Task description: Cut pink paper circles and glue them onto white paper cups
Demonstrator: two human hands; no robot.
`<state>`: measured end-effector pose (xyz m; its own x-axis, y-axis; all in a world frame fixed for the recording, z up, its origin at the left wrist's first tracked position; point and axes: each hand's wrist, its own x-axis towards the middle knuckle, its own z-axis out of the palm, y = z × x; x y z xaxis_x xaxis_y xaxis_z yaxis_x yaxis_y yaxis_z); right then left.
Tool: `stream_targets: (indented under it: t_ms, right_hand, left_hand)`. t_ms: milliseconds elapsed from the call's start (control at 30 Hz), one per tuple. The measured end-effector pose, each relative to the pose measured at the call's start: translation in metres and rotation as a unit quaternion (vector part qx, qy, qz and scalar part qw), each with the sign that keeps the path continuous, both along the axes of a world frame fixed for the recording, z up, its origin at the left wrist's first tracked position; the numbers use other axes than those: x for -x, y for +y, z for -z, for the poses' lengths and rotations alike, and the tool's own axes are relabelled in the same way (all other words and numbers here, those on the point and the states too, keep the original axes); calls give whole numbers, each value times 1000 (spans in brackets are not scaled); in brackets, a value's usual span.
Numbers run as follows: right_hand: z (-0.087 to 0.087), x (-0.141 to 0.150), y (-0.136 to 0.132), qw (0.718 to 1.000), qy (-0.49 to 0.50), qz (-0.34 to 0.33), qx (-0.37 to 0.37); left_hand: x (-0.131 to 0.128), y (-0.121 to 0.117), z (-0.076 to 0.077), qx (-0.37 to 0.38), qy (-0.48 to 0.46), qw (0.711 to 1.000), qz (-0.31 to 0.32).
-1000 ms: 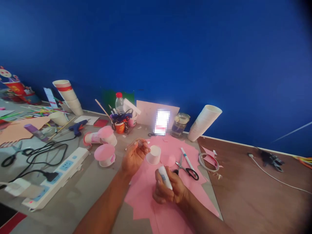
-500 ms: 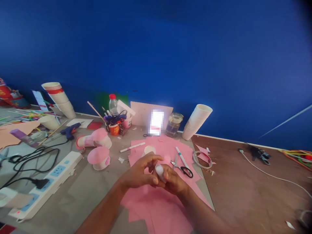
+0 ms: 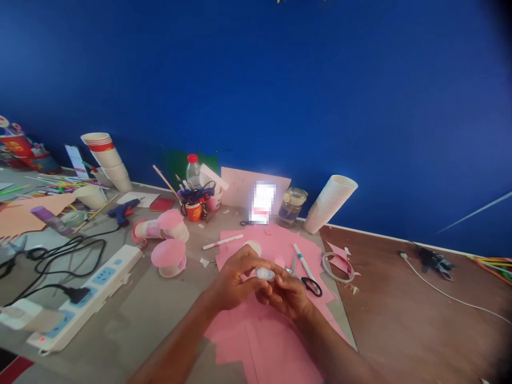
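Between my two hands is a small whitish, partly see-through rounded piece [image 3: 264,273], its kind too small to tell. My left hand [image 3: 236,274] grips it from the left with thumb and forefinger. From the other side my right hand [image 3: 286,292] closes its fingers on it, the lower fingers curled beneath. Pink paper sheets [image 3: 264,341] lie under both hands. Just past my left fingers, a white paper cup [image 3: 253,247] is partly hidden. Black-handled scissors [image 3: 311,286] and a marker [image 3: 303,260] rest right of my right hand.
Two pink-topped cup shapes [image 3: 168,255] stand left, near a glue gun [image 3: 120,212] and a power strip [image 3: 90,298] with black cables. Paper cup stacks [image 3: 331,202], a glass jar [image 3: 292,207] and a lit phone [image 3: 263,202] line the blue wall. A tape roll [image 3: 338,266] lies right.
The whitish piece has turned from pointing up and towards me to lying more sideways between my fingers. My right fingers have loosened and spread slightly. The whole view has shifted a little.
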<state>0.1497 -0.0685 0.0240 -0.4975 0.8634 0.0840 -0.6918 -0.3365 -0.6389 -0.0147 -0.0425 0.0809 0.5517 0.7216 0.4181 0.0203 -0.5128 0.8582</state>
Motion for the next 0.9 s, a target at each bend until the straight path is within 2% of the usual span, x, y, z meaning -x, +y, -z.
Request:
stream_targets:
  t_ms: [100, 233, 367, 567, 700, 833, 900]
  right_hand:
    - [2, 0, 0, 999, 4, 14, 30]
    - [3, 1, 0, 999, 8, 2, 37]
    - [13, 3, 2, 998, 4, -15, 54]
    - [33, 5, 4, 987, 12, -132, 93]
    - [27, 8, 3, 988, 45, -108, 98]
    - [15, 9, 0, 992, 54, -81, 85]
    - [12, 9, -1, 995, 49, -50, 74]
  left_hand:
    - [-1, 0, 0, -8, 1, 1000, -11]
    - [-2, 0, 3, -4, -4, 1000, -12]
    - [-3, -1, 5, 9, 14, 1000, -19]
    - [-4, -1, 2, 1, 17, 1000, -23]
    - [-5, -1, 2, 17, 18, 999, -30]
    - [-5, -1, 7, 66, 7, 997, -26]
    - [-5, 0, 9, 58, 7, 998, -27]
